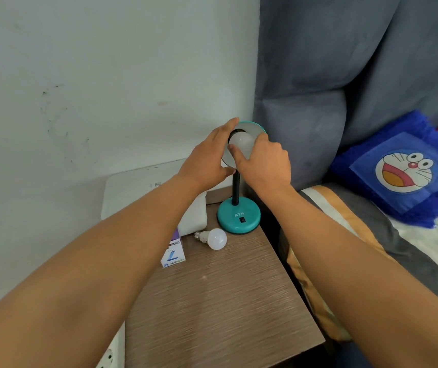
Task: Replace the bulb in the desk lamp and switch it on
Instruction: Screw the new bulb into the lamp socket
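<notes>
A teal desk lamp stands at the back of a brown bedside table (pixel 220 301), with a round base (pixel 238 218) carrying a black switch (pixel 242 219) and a black neck. Its shade (pixel 252 128) faces me. My left hand (pixel 207 158) clasps the shade's left rim. My right hand (pixel 264 162) has its fingers around a white bulb (pixel 241 140) sitting in the shade. A second white bulb (pixel 212 238) lies loose on the table in front of the base, screw cap to the left.
A small bulb carton (pixel 173 256) lies left of the loose bulb, next to a white box (pixel 194 219). A white wall is behind. A grey curtain (pixel 345 75) and a bed with a blue cartoon pillow (pixel 403 171) are on the right.
</notes>
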